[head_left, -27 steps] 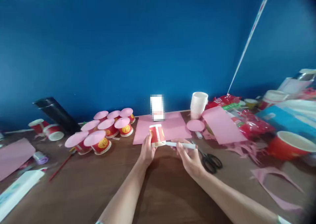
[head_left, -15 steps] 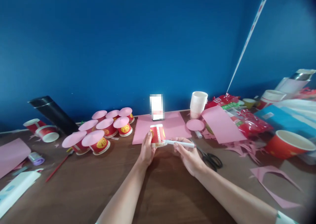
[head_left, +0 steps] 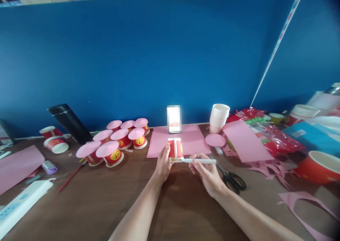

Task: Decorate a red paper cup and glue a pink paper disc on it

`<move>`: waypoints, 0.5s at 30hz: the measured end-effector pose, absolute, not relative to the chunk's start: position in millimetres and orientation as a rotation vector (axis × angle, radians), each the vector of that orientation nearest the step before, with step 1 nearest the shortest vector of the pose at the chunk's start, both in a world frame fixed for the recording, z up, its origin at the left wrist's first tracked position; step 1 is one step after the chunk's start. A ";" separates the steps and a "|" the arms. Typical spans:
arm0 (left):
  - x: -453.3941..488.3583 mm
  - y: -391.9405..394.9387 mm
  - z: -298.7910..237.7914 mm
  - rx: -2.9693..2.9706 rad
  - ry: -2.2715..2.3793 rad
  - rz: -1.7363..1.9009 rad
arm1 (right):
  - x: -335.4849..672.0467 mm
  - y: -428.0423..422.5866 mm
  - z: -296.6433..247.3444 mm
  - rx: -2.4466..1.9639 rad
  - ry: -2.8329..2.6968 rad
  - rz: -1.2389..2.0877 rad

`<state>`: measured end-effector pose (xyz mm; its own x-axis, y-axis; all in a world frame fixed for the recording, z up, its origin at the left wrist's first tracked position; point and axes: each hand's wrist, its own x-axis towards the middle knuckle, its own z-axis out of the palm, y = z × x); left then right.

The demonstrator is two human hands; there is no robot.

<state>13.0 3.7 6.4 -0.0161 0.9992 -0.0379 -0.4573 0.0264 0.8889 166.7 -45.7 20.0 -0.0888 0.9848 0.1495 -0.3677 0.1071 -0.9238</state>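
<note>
My left hand (head_left: 162,164) is closed around the side of a red and white paper cup (head_left: 175,149), held upside down at the middle of the table. A white marker pen (head_left: 200,161) lies pinched in the fingers of my right hand (head_left: 205,172). Its tip points left and meets the cup near the white band at its lower edge. Behind the cup lies a stack of pink paper (head_left: 192,138). Just beyond my right hand are a pink paper disc (head_left: 215,140) and black scissors (head_left: 233,182).
Several upturned red cups topped with pink discs (head_left: 114,156) stand at left, near a black bottle (head_left: 70,124). A white power strip (head_left: 23,205) lies front left. At right are stacked white cups (head_left: 219,117), a red plastic bag (head_left: 276,131), pink scraps (head_left: 271,170) and an orange-red bowl (head_left: 318,168).
The camera view has shifted, so everything appears a little further right and lower. The pen tip now sits lower on the cup, by its bottom edge. Both hands keep their hold.
</note>
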 end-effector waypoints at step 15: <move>17.7 -6.2 22.1 0.925 0.865 1.339 | 164.6 -40.8 20.8 -0.833 -1.088 1.240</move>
